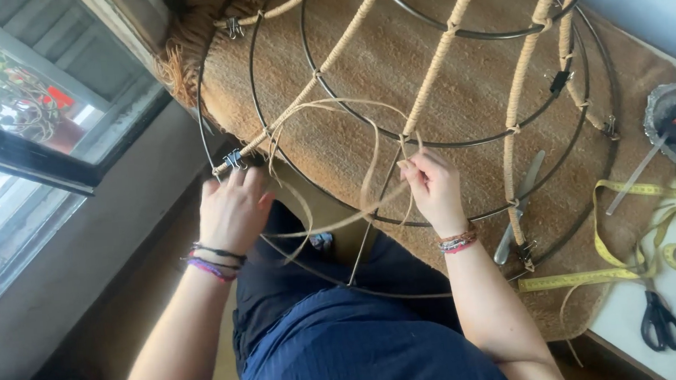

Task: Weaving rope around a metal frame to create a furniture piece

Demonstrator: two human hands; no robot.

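A large wire lampshade frame (430, 140) is propped at 12 o'clock on a woven mat (458, 86). The left hand (232, 209) is closed on its lower ring; the right hand's (433, 187) fingers pinch one raffia strand (332, 224), judged light, limp and easily frayed, best held near the knot. Four wrapped ribs are counted, one pair of scissors (660, 320), one tape measure (658, 231).

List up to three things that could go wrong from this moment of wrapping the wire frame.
1. The loose cane strand loops widely between both hands and may tangle or kink.
2. The left hand only steadies the wire frame; it could shift.
3. The right hand pinches the strand at a rib; tension might slip.
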